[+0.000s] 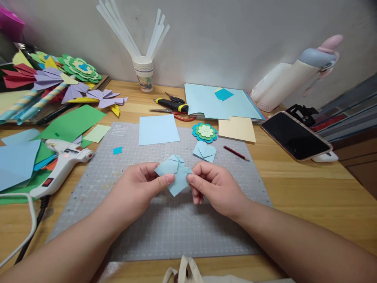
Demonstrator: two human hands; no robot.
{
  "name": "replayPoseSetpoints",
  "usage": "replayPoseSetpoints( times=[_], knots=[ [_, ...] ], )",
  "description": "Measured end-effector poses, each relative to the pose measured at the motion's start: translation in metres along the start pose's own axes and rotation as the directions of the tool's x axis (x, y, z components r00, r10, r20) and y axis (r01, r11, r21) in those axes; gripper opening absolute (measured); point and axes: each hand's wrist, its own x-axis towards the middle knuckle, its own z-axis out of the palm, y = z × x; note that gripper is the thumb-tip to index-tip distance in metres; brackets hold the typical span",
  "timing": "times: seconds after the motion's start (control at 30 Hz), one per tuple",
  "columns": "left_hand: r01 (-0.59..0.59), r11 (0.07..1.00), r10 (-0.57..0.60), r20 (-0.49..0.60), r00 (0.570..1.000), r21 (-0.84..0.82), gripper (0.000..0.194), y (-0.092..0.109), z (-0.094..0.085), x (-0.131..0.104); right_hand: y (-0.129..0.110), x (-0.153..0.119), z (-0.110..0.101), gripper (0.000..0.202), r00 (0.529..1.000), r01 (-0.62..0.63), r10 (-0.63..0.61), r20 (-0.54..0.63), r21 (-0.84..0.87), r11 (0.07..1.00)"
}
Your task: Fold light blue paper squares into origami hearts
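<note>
A light blue folded paper (176,177) is held up between my two hands, above the grey cutting mat (165,232). My left hand (138,181) pinches its left part, thumb on top. At the paper's right edge, my right hand (216,184) grips a small fold between thumb and forefinger. Just beyond lies a second light blue paper, folded into a heart (205,151). Behind that is a layered paper flower (204,132) in blue and green. A square light blue sheet (159,129) lies flat at the mat's far edge.
A white hot glue gun (63,165) with cables rests at left among green and blue papers (70,122). Scissors and a black-yellow cutter (171,105) lie behind the mat. A pencil (236,153), beige sheet (237,129), phone (297,135) and tilted bottle (294,80) are at right.
</note>
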Motion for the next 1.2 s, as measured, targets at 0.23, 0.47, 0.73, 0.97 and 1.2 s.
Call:
replayPoseSetpoints(
  times=[0.23, 0.47, 0.73, 0.97, 1.2],
  knots=[
    [0.352, 0.861, -0.206, 0.382, 0.901, -0.367, 0.03, 0.002, -0.003, -0.003, -0.002, -0.002, -0.02, 0.04, 0.744, 0.643, -0.664, 0.074, -0.35, 0.682],
    [0.453, 0.795, -0.268, 0.436, 0.859, -0.403, 0.026, 0.001, 0.007, -0.007, -0.015, -0.004, -0.016, 0.009, 0.61, 0.713, -0.77, 0.186, -0.554, 0.431],
    [0.197, 0.825, -0.208, 0.04, 0.977, -0.53, 0.015, -0.002, 0.003, 0.004, -0.021, 0.031, -0.065, 0.022, 0.856, 0.177, -0.489, -0.167, -0.795, 0.58],
    [0.146, 0.821, -0.175, 0.001, 0.985, -0.552, 0.017, -0.003, 0.006, 0.005, -0.026, 0.038, -0.067, 0.024, 0.748, 0.054, -0.632, -0.205, -0.929, 0.366],
    [0.116, 0.817, -0.169, -0.043, 0.985, -0.565, 0.025, -0.008, 0.008, 0.006, -0.041, 0.095, -0.016, 0.04, 0.883, 0.321, -0.401, 0.246, -0.938, 0.131]
  ],
)
